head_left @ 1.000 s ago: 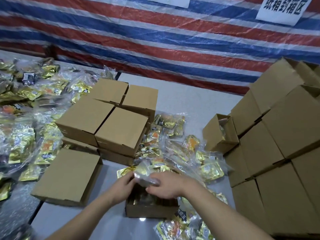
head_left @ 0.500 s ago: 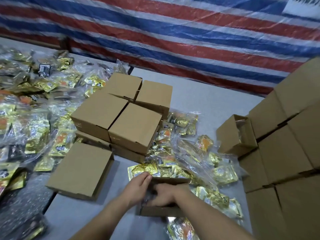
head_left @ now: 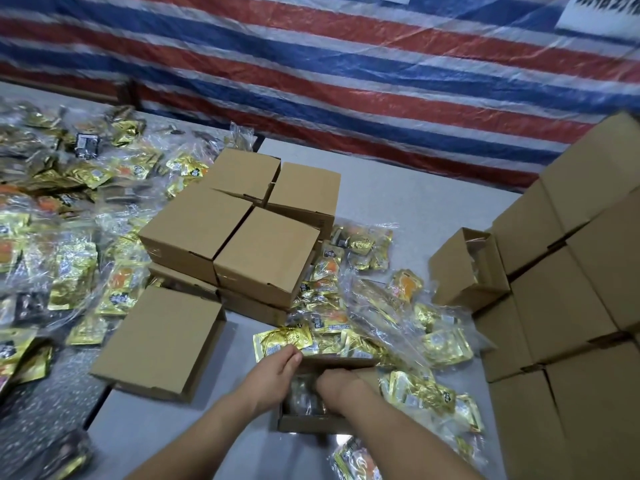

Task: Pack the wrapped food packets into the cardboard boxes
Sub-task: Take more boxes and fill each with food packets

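Note:
A small open cardboard box (head_left: 311, 423) sits on the grey table right in front of me, with clear-wrapped food packets (head_left: 302, 398) inside it. My left hand (head_left: 277, 372) lies with straight fingers against the box's left rim. My right hand (head_left: 337, 380) reaches down into the box onto the packets; its fingers are hidden inside. Loose gold and orange packets (head_left: 446, 344) lie scattered just behind and to the right of the box, one gold packet (head_left: 282, 341) touching my left fingertips.
Closed cardboard boxes (head_left: 266, 251) are stacked mid-table, with another closed box (head_left: 162, 337) at the near left. A tall wall of boxes (head_left: 571, 306) stands on the right, an open box (head_left: 464, 268) leaning against it. A big packet pile (head_left: 69, 271) covers the left.
Both hands have gone from above the box, where they held a clear-wrapped packet, down into it. The camera view has tilted down and shifted.

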